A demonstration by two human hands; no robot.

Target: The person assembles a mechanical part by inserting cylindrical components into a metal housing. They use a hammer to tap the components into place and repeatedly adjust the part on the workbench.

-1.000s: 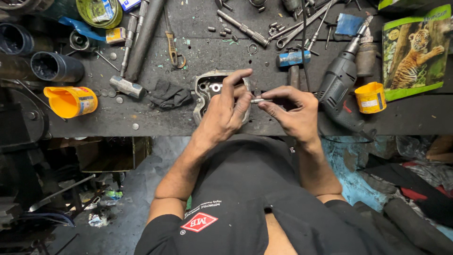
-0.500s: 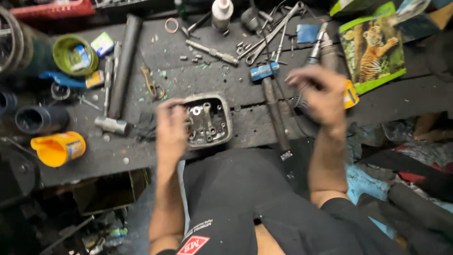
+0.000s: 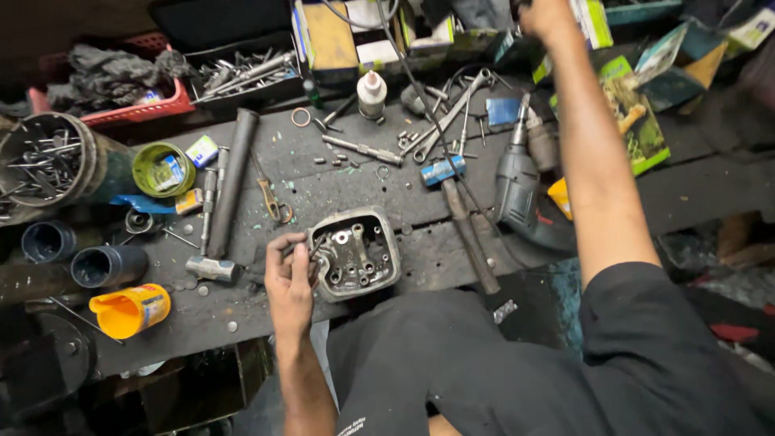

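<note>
- The left hand (image 3: 289, 278) rests at the left edge of a grey metal engine part (image 3: 355, 253). Its fingers (image 3: 300, 242) curl round that edge and hold it.
- The engine part sits flat on the dark workbench (image 3: 339, 186), close to the front edge and right in front of the person. Its open side faces up, and small round holes and pegs show inside.
- The right arm reaches far up and away, over the back of the bench. The right hand (image 3: 542, 14) is at the very top of the view, and part of it is cut off. I cannot tell if it is open or holding something.
- A hammer with a blue head (image 3: 458, 216) lies just to the right of the engine part.
- A grey power drill (image 3: 521, 190) lies next to the hammer, under the right arm.
- A long dark metal tube (image 3: 232, 184) lies to the left of the engine part.
- An orange cup (image 3: 129, 310) lies on its side near the front left corner.
- A small white bottle (image 3: 371, 94) stands at the back, with spanners (image 3: 452, 113) beside it.
- A red tray (image 3: 129, 109) with dark rags sits at the back left.
</note>
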